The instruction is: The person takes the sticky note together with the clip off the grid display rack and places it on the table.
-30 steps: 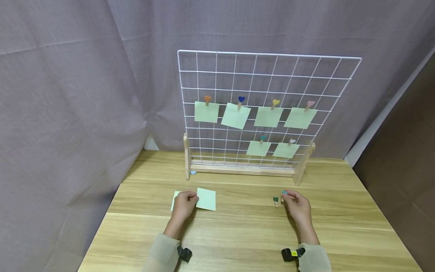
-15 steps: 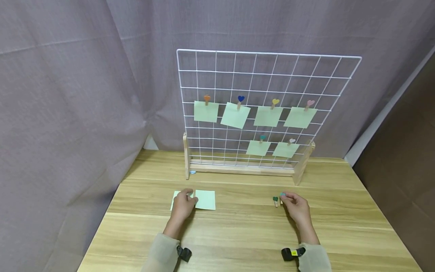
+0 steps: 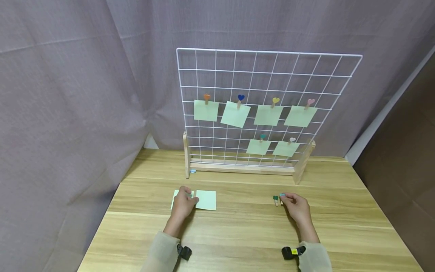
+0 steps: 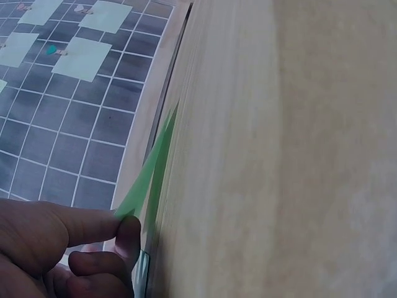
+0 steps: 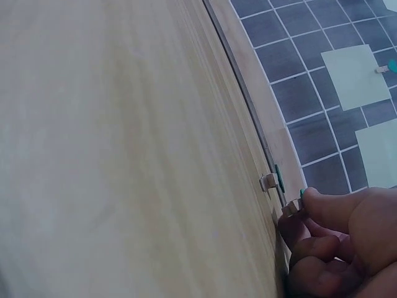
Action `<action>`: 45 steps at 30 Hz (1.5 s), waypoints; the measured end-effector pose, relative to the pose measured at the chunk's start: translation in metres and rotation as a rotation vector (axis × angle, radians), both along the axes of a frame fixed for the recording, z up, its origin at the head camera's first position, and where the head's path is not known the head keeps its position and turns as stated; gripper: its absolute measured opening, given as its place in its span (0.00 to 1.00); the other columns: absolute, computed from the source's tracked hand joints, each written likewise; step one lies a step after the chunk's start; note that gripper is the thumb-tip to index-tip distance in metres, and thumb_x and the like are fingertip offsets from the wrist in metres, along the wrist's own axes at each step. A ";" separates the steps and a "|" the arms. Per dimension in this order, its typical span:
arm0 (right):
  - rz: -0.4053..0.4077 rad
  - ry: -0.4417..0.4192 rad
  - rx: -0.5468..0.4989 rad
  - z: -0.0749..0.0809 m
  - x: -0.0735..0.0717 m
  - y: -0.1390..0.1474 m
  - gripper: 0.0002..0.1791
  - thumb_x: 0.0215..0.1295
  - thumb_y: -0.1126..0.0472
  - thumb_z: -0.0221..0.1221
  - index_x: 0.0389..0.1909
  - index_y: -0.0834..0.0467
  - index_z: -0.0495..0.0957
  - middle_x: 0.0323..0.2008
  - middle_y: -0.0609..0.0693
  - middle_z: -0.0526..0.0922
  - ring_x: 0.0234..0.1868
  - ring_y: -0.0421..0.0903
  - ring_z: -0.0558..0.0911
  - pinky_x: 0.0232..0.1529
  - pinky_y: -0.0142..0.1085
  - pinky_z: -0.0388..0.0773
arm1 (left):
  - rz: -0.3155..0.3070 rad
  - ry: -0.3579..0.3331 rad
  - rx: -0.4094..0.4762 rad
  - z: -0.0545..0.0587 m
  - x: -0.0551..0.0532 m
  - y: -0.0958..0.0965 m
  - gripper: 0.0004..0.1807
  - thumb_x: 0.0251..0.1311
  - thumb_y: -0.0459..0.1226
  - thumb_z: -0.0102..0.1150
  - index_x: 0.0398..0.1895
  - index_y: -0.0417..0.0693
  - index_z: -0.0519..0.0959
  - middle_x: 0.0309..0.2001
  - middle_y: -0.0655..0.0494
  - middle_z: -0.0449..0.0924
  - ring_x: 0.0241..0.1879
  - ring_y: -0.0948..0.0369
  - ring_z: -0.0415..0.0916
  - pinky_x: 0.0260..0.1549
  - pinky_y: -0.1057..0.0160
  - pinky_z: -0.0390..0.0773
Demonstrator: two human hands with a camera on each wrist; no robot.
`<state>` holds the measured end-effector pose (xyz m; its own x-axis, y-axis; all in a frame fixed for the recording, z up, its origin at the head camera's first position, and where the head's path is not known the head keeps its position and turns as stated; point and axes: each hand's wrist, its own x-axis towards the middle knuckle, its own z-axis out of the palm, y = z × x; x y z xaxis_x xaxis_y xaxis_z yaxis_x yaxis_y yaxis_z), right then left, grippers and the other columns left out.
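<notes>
Left hand (image 3: 183,206): in front of the wire grid (image 3: 249,89), toward its left end, thumb and finger pinching a pale green note (image 3: 205,200).
Right hand (image 3: 297,209): in front of the grid's right end, fingertips pinching a blue-topped clip (image 3: 281,195).
Dark green clip (image 3: 275,199): just beside the pinched one, before the grid's right part.
Second note (image 3: 174,197): before the grid's left end, partly hidden by the left hand.
Hanging notes (image 3: 268,116): six, clipped on the grid.
Curtain (image 3: 95,94): behind the grid.
</notes>
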<state>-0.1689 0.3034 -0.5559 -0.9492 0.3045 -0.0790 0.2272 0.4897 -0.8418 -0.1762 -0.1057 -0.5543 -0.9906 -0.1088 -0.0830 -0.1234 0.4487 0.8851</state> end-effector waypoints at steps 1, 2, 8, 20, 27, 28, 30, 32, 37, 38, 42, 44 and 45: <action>-0.002 0.001 0.000 0.000 0.000 0.000 0.20 0.76 0.58 0.64 0.55 0.72 0.83 0.39 0.53 0.88 0.40 0.39 0.78 0.38 0.27 0.72 | 0.002 -0.006 -0.006 0.000 0.000 0.000 0.18 0.63 0.30 0.70 0.50 0.33 0.72 0.27 0.49 0.79 0.24 0.58 0.74 0.24 0.62 0.74; -0.002 0.002 0.000 0.000 -0.001 0.000 0.19 0.76 0.58 0.63 0.55 0.72 0.82 0.39 0.54 0.88 0.39 0.39 0.78 0.38 0.26 0.72 | 0.002 -0.009 -0.012 0.000 -0.001 0.000 0.18 0.63 0.30 0.70 0.50 0.33 0.72 0.27 0.49 0.79 0.24 0.58 0.74 0.24 0.62 0.74; 0.003 -0.012 0.008 -0.001 -0.002 0.000 0.19 0.77 0.59 0.63 0.55 0.72 0.82 0.41 0.56 0.86 0.39 0.40 0.77 0.37 0.27 0.73 | 0.004 -0.014 -0.040 0.002 -0.002 0.000 0.17 0.62 0.30 0.71 0.47 0.34 0.73 0.27 0.49 0.78 0.25 0.57 0.74 0.24 0.61 0.73; 0.032 -0.046 0.037 -0.001 -0.003 0.003 0.20 0.77 0.59 0.62 0.56 0.72 0.82 0.44 0.59 0.86 0.42 0.46 0.78 0.38 0.31 0.74 | -0.036 -0.056 -0.099 0.006 -0.002 0.000 0.15 0.61 0.29 0.69 0.45 0.36 0.73 0.30 0.47 0.77 0.28 0.54 0.74 0.26 0.60 0.75; 0.021 -0.032 0.040 -0.002 -0.003 0.002 0.19 0.76 0.60 0.63 0.55 0.73 0.83 0.43 0.60 0.86 0.40 0.43 0.77 0.36 0.28 0.74 | -0.032 -0.038 -0.194 0.009 -0.004 0.003 0.13 0.59 0.27 0.67 0.44 0.36 0.74 0.30 0.45 0.78 0.29 0.51 0.75 0.26 0.57 0.75; 0.024 -0.030 0.039 -0.002 -0.003 0.002 0.19 0.76 0.60 0.63 0.55 0.73 0.82 0.43 0.60 0.86 0.40 0.43 0.77 0.36 0.28 0.74 | -0.031 -0.044 -0.203 0.010 -0.004 0.003 0.13 0.59 0.27 0.66 0.44 0.37 0.74 0.31 0.44 0.78 0.30 0.51 0.76 0.26 0.56 0.75; 0.030 -0.029 0.038 -0.002 -0.003 0.002 0.19 0.76 0.60 0.63 0.56 0.73 0.82 0.45 0.62 0.86 0.41 0.43 0.78 0.36 0.28 0.74 | -0.031 -0.065 -0.218 0.012 -0.004 0.004 0.13 0.60 0.28 0.66 0.44 0.37 0.74 0.32 0.43 0.79 0.30 0.50 0.76 0.26 0.56 0.76; 0.038 -0.030 0.040 -0.003 -0.004 0.003 0.19 0.76 0.60 0.63 0.56 0.73 0.82 0.46 0.62 0.86 0.41 0.44 0.79 0.36 0.28 0.75 | -0.034 -0.083 -0.234 0.012 -0.005 0.005 0.12 0.62 0.28 0.66 0.44 0.37 0.74 0.33 0.43 0.79 0.30 0.50 0.76 0.25 0.56 0.76; 0.049 -0.036 0.055 -0.003 -0.003 0.004 0.20 0.76 0.59 0.63 0.58 0.71 0.82 0.48 0.63 0.86 0.43 0.46 0.79 0.37 0.29 0.75 | -0.065 -0.091 -0.248 0.013 -0.005 0.007 0.09 0.63 0.26 0.63 0.41 0.37 0.73 0.27 0.48 0.75 0.22 0.56 0.73 0.16 0.64 0.71; 0.048 -0.039 0.058 -0.003 -0.002 0.004 0.20 0.76 0.58 0.63 0.58 0.71 0.82 0.48 0.63 0.86 0.43 0.45 0.80 0.37 0.30 0.75 | -0.072 -0.088 -0.248 0.013 -0.005 0.007 0.08 0.62 0.26 0.63 0.40 0.37 0.73 0.25 0.49 0.74 0.20 0.57 0.72 0.15 0.65 0.70; 0.046 -0.044 0.053 -0.002 -0.002 0.004 0.21 0.77 0.58 0.63 0.60 0.70 0.82 0.46 0.61 0.87 0.41 0.43 0.80 0.39 0.31 0.76 | -0.084 -0.083 -0.253 0.013 -0.005 0.007 0.08 0.62 0.25 0.63 0.38 0.38 0.72 0.23 0.51 0.72 0.18 0.59 0.70 0.13 0.67 0.68; 0.045 -0.044 0.050 -0.002 -0.001 0.004 0.21 0.77 0.58 0.62 0.60 0.70 0.82 0.45 0.60 0.87 0.40 0.42 0.80 0.38 0.31 0.75 | -0.087 -0.077 -0.264 0.014 -0.004 0.007 0.09 0.63 0.26 0.64 0.38 0.38 0.73 0.25 0.51 0.73 0.20 0.58 0.71 0.15 0.65 0.70; 0.045 -0.043 0.049 -0.002 -0.001 0.004 0.20 0.77 0.58 0.62 0.60 0.69 0.82 0.45 0.59 0.87 0.40 0.42 0.79 0.38 0.31 0.75 | -0.088 -0.075 -0.272 0.015 -0.004 0.007 0.09 0.63 0.26 0.65 0.39 0.38 0.73 0.26 0.50 0.73 0.21 0.57 0.72 0.16 0.64 0.70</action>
<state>-0.1702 0.3069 -0.5580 -0.9580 0.2664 -0.1059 0.2394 0.5405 -0.8066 -0.1806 -0.0992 -0.5395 -0.9895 -0.0511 -0.1355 -0.1339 0.6800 0.7209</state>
